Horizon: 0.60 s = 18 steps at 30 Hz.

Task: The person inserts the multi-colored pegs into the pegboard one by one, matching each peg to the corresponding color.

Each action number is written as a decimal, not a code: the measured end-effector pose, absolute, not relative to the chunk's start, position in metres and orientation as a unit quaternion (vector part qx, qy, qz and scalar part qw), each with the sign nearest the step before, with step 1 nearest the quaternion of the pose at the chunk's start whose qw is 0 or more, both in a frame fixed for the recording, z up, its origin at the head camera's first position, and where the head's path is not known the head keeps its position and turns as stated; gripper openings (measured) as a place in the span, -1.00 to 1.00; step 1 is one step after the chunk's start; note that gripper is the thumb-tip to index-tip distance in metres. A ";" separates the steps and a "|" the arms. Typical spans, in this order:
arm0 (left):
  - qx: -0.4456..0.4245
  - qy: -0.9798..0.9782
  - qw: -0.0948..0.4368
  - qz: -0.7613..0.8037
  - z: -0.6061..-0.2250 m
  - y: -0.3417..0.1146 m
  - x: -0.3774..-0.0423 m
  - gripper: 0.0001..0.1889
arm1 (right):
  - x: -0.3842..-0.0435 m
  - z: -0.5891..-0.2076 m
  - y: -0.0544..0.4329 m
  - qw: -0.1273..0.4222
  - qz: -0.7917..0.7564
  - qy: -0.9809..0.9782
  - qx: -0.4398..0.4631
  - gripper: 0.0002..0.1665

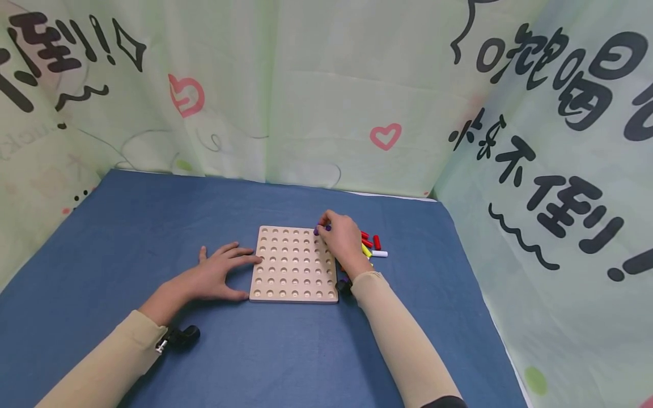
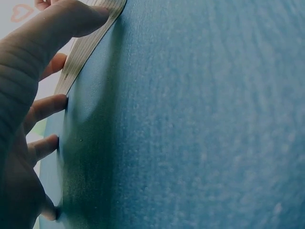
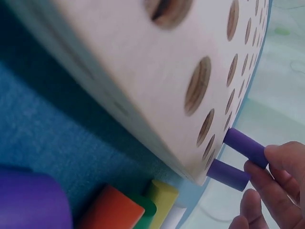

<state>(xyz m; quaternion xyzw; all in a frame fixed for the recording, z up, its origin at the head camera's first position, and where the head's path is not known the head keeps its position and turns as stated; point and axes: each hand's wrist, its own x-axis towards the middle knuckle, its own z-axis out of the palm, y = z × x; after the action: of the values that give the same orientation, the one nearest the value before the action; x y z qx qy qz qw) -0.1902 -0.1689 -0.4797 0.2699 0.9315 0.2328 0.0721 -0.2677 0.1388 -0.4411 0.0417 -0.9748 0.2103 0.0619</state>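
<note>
A square wooden pegboard (image 1: 276, 276) with rows of round holes lies flat on the blue cloth. My left hand (image 1: 219, 275) is spread at its left side, with the thumb by the near left corner and a fingertip on the edge. Over the far right corner, my right hand (image 1: 344, 238) pinches a purple peg (image 3: 245, 148) between thumb and finger, its lower end at a hole. Right beside it, another purple peg (image 3: 228, 175) stands upright in the corner hole. The right hand and wrist hide part of the board's right side.
Loose pegs lie right of the board: red (image 1: 377, 242), white (image 1: 380, 254) and yellow (image 1: 367, 250) ones. Closer to the right wrist are a purple peg (image 3: 33, 200), an orange peg (image 3: 112, 210) and a green peg (image 3: 148, 212). A printed curtain (image 1: 316, 113) encloses the table.
</note>
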 end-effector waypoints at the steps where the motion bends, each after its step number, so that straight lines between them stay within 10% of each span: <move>1: 0.270 0.931 0.073 0.234 -0.480 -0.169 -0.190 -0.19 | -0.267 -0.441 0.139 0.062 0.211 -0.975 0.041 -0.91; 18: 0.265 0.932 0.075 0.234 -0.480 -0.168 -0.189 -0.19 | -0.265 -0.442 0.144 0.057 0.184 -0.979 0.064 -0.87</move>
<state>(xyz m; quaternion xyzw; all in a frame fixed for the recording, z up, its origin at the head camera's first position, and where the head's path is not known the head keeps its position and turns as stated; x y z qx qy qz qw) -0.1891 -0.1679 -0.4799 0.2650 0.9324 0.2341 0.0753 -0.2647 0.1444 -0.4420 0.0637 -0.9792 0.1841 0.0573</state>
